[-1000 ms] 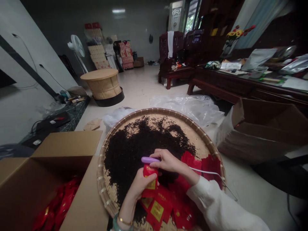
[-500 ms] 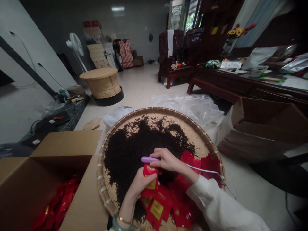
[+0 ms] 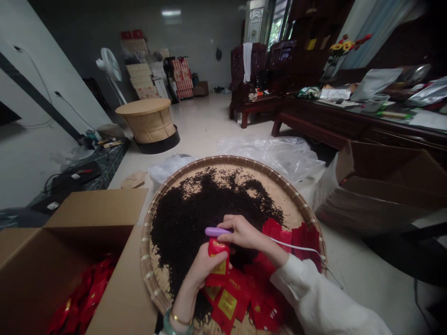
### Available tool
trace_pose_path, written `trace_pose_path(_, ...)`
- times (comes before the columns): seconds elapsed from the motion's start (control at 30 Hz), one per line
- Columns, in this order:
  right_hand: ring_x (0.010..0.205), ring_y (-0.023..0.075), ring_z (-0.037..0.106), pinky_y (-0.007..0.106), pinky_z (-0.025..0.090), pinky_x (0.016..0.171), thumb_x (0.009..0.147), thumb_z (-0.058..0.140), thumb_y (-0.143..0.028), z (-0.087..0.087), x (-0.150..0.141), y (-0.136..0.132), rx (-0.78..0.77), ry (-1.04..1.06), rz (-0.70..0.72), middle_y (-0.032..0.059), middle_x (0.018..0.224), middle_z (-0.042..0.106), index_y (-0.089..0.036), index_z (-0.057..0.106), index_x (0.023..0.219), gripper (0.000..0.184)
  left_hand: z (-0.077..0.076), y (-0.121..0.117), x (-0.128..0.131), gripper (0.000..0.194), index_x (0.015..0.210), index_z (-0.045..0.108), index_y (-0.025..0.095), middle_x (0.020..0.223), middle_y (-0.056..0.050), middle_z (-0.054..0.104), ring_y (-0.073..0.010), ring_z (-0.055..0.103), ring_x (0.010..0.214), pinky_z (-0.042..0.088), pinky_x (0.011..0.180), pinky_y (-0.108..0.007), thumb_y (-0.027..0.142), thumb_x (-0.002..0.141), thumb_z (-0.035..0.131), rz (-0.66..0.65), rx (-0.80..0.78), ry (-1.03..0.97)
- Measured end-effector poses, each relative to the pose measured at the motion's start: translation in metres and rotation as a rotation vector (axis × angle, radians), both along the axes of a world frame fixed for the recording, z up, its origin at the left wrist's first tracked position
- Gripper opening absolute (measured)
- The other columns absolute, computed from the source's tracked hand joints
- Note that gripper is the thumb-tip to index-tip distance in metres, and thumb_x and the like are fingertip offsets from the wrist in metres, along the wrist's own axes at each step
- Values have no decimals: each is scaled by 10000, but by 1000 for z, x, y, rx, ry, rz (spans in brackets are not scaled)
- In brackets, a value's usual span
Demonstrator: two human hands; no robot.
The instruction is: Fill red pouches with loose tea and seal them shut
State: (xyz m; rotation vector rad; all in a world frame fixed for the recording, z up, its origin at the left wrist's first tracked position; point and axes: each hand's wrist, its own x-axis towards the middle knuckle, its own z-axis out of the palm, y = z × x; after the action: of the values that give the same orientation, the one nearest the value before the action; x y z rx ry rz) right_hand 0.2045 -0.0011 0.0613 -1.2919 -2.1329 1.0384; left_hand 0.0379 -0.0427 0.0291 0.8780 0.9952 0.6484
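Note:
My left hand (image 3: pixel 200 265) is closed around a small red packet (image 3: pixel 220 267) with gold print, held upright with its top edge up. Across that top edge lies a purple handheld bag sealer (image 3: pixel 212 231), gripped by the fingers of my right hand (image 3: pixel 242 231). A white cord (image 3: pixel 302 247) runs from under the right forearm toward the right. Both hands are over a round woven bamboo tray (image 3: pixel 148 237), where dark loose tea leaves (image 3: pixel 195 204) are spread. Several red packets (image 3: pixel 228 302) lie below the hands, and more red packets (image 3: pixel 307 235) are stacked at the tray's right side.
An open cardboard box (image 3: pixel 98 207) at the left contains red packets (image 3: pixel 87 295). Another open box (image 3: pixel 387 195) stands at the right. Clear plastic sheeting (image 3: pixel 268 151) lies on the floor beyond the tray, near a round-topped stool (image 3: pixel 146 118) and a dark wooden table (image 3: pixel 314 118).

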Motion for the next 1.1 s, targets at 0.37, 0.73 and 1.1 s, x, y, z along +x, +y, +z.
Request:
trace_pose_path(0.37,644,109,461,221,292,582,793,692,-303,1,0,-1,-5,-6,-2,-27,699,446,-199,747,890,153,-4,1,-1,495,870,622,100,597,-50,678,-166,620,515,492,541,-270,445,568,807,-1,9,-19)
trace_pose_path(0.73,632,107,479,215,309,569,801,678,-338,1,-2,-1,-20,5,0,-22,697,469,-197,752,870,173,-6,1,1,620,898,617,92,650,-94,707,-190,649,501,498,504,-269,595,566,765,90,-51,-51)
trace_pose_path(1.1,833,214,559,300,404,736,761,705,-335,-35,36,26,41,-285,-284,101,963,601,-132,632,1149,444,-7,6,-7,824,902,708,18,549,-117,686,-164,617,475,493,529,-258,771,744,413,203,-233,-156)
